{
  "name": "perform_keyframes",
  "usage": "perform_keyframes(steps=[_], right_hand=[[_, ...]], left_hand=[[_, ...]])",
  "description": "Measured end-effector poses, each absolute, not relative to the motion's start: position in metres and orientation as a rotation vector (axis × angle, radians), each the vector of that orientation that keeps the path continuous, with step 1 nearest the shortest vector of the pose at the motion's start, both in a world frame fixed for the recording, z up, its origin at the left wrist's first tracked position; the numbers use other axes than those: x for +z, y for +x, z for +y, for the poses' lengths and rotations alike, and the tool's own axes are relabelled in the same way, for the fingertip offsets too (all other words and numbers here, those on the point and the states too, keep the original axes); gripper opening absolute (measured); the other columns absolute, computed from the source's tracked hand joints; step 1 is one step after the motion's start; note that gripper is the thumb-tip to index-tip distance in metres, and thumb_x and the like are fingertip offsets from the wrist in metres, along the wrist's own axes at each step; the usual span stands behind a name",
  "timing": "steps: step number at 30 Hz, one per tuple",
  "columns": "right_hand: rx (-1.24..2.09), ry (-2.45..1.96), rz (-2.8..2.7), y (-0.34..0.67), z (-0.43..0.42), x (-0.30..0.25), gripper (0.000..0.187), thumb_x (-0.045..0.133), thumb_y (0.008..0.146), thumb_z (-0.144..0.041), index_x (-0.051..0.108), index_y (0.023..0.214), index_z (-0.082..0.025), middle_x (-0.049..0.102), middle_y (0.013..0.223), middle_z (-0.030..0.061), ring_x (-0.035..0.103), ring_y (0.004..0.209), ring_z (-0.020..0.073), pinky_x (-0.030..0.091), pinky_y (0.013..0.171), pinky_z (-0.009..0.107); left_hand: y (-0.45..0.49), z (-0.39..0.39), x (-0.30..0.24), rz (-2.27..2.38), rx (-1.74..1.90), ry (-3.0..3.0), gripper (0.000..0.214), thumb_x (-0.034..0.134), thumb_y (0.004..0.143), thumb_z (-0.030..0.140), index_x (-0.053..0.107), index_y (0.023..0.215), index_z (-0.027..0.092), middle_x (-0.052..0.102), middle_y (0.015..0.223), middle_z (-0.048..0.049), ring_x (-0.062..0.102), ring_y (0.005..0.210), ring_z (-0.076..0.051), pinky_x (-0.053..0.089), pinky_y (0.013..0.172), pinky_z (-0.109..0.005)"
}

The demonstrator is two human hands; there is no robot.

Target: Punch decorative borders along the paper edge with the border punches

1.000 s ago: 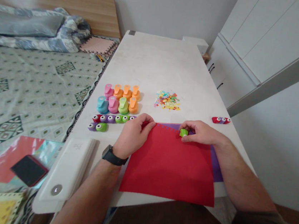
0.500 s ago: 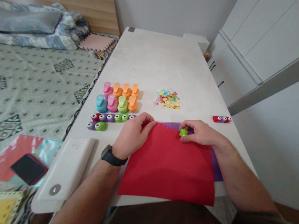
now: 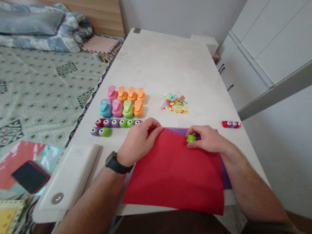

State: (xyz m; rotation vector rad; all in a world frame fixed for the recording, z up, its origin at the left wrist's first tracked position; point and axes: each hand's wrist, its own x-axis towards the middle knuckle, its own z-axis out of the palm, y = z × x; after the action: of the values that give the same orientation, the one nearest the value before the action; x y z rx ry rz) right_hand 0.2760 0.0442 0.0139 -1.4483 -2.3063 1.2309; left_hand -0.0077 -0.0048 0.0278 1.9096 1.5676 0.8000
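A red sheet of paper [image 3: 177,175] lies in front of me, with a row of small punched holes along its far edge. My left hand [image 3: 142,138] pinches the sheet's far left corner between thumb and fingers. On the far edge, right of the holes, sits a small green craft punch [image 3: 191,138], gripped by the thumb and fingers of my right hand [image 3: 206,137]. Under the red sheet lies a purple sheet [image 3: 225,173], showing at the right side and far edge. Beyond the papers is a pile of colourful punched paper bits [image 3: 174,103].
Larger craft punches [image 3: 117,107] stand in two rows at the left, with several small punches [image 3: 115,123] nearer me. Three small punches [image 3: 231,124] stand far right. A white machine [image 3: 70,175] lies along the table's left edge. A phone [image 3: 30,176] rests on the bed beside it.
My right hand and the green punch have shifted very slightly left along the paper's far edge. My left hand stays at the corner.
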Motion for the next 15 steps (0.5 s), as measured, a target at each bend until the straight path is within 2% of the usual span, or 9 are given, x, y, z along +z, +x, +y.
perform_keyframes(steps=[15], right_hand=[[1.21,-1.444,-2.207,0.2728,0.0405,0.0155,0.028,0.08,0.072,-0.032,0.068,0.093,-0.019,0.062,0.073,-0.0016,0.053,0.066,0.0138,0.04,0.063,0.028]], left_hand=[[-0.0097,-0.0051,0.0279,1.607,0.802,1.897,0.023,0.051,0.099,0.042,0.063,0.096,0.022,0.071,0.083,-0.0006,0.062,0.073,-0.017,0.042,0.067,-0.03]])
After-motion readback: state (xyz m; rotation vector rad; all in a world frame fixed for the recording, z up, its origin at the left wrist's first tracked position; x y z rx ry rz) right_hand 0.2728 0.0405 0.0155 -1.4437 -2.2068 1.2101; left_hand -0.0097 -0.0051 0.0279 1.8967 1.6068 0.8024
